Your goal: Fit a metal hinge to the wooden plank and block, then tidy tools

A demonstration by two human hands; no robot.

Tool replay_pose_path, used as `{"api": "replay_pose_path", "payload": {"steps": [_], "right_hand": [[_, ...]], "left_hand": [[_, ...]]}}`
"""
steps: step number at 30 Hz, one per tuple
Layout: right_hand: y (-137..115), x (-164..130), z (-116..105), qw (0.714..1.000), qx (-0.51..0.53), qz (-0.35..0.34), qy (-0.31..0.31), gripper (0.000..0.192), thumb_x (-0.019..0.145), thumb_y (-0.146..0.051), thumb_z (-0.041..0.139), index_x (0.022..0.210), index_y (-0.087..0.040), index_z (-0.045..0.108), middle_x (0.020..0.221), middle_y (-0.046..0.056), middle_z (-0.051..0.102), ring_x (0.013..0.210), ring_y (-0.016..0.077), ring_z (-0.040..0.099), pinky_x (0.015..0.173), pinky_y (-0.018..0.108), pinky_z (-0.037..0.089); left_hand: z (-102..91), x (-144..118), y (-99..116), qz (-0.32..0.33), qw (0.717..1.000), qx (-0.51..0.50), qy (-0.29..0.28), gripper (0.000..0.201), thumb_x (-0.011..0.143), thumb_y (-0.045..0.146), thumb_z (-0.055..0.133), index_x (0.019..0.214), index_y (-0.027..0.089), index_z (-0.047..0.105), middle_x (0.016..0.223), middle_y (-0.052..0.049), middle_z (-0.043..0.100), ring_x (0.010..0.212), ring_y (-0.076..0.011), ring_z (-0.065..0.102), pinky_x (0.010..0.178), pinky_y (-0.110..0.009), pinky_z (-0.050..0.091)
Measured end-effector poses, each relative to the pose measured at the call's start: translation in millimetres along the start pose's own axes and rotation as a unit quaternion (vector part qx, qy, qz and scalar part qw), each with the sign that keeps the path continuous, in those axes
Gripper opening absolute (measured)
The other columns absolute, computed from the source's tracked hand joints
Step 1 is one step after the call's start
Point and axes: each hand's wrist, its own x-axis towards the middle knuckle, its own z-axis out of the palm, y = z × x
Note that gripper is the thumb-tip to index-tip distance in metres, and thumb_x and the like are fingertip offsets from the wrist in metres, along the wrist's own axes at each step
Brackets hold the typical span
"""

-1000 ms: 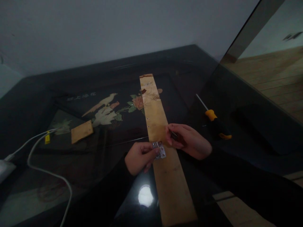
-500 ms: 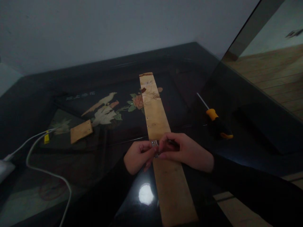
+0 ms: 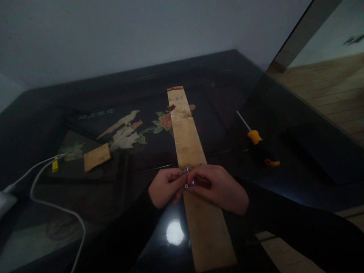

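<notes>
A long wooden board (image 3: 196,148) lies on the dark glossy table, running away from me. Over its middle both my hands meet at a small metal hinge (image 3: 186,170), which shows only in part between the fingers. My left hand (image 3: 167,187), at the board's left edge, is closed and pinches the hinge. My right hand (image 3: 220,185) reaches across the board from the right, its fingers closed at a small screw (image 3: 186,186) whose round head shows by the thumbs. The fingers hide the rest of the metal parts.
A screwdriver (image 3: 258,142) with a yellow and black handle lies to the right. On the left are a small wooden block (image 3: 97,157) with holes and a white cable (image 3: 61,206) running to a white box (image 3: 7,203). A wall stands behind the table (image 3: 148,83).
My right hand has turned and lowered slightly, its fingers shifting left over the hinge. The screw head now shows. My left hand has barely moved.
</notes>
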Motion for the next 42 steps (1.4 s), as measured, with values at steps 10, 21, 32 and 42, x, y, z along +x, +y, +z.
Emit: {"api": "replay_pose_path", "payload": {"steps": [10, 21, 32, 42], "right_hand": [[4.2, -4.1, 7.6, 0.987, -0.111, -0.083, 0.077, 0.013, 0.079, -0.032, 0.056, 0.085, -0.022, 0.061, 0.079, -0.002, 0.063, 0.064, 0.0057, 0.053, 0.059, 0.017, 0.035], [4.6, -5.5, 11.1, 0.981, -0.130, -0.119, 0.077, 0.016, 0.083, -0.032, 0.049, 0.084, -0.020, 0.059, 0.082, -0.001, 0.064, 0.068, 0.0069, 0.056, 0.060, 0.018, 0.035], [-4.5, 5.6, -7.9, 0.961, 0.271, 0.055, 0.027, 0.019, 0.082, -0.030, 0.044, 0.072, -0.014, 0.046, 0.064, -0.002, 0.044, 0.057, 0.0042, 0.039, 0.053, 0.018, 0.033], [-2.3, 10.8, -18.1, 0.883, 0.437, 0.171, -0.011, 0.024, 0.082, -0.040, 0.042, 0.079, -0.016, 0.045, 0.057, -0.005, 0.039, 0.042, 0.0020, 0.027, 0.039, 0.018, 0.017]], "left_hand": [[-2.3, 1.5, -4.0, 0.023, 1.000, -0.002, -0.017, 0.042, 0.066, 0.055, 0.063, 0.063, 0.015, 0.050, 0.035, 0.008, 0.042, 0.025, -0.0039, 0.035, 0.028, -0.015, 0.023], [0.8, -0.4, -3.1, 0.025, 0.999, 0.023, 0.014, 0.042, 0.066, 0.053, 0.063, 0.059, 0.015, 0.047, 0.033, 0.008, 0.043, 0.024, -0.0042, 0.036, 0.027, -0.015, 0.023], [4.1, -1.6, -3.0, 0.037, 0.999, 0.018, 0.025, 0.041, 0.068, 0.053, 0.061, 0.066, 0.013, 0.052, 0.034, 0.008, 0.040, 0.025, -0.0039, 0.034, 0.028, -0.015, 0.021], [3.9, -5.9, -3.5, 0.073, 0.997, -0.007, 0.033, 0.044, 0.064, 0.054, 0.065, 0.069, 0.012, 0.053, 0.048, 0.004, 0.050, 0.029, -0.0025, 0.036, 0.029, -0.016, 0.023]]}}
